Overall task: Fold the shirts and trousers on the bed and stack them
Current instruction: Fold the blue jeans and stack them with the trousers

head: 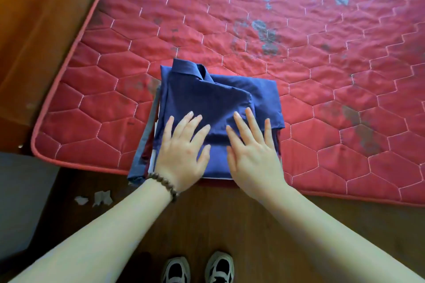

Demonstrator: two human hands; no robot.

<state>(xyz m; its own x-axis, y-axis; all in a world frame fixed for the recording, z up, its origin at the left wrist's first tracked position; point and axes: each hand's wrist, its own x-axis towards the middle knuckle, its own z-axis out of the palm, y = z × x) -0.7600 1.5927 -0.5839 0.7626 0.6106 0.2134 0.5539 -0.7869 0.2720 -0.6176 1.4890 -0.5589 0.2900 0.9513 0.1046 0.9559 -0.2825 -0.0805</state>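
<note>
Both hands, left and right, press flat, grasping nothing, at the shirt's six o'clock edge; soft, light cloth, probably best lifted from under the stack.

Mattress: red quilted cloth, faint sheen, worn grey patches. On its near edge, blue collared shirt: smooth matt woven cloth. Below the mattress, floor: brown wood. Bracelet: dark matt beads.
</note>
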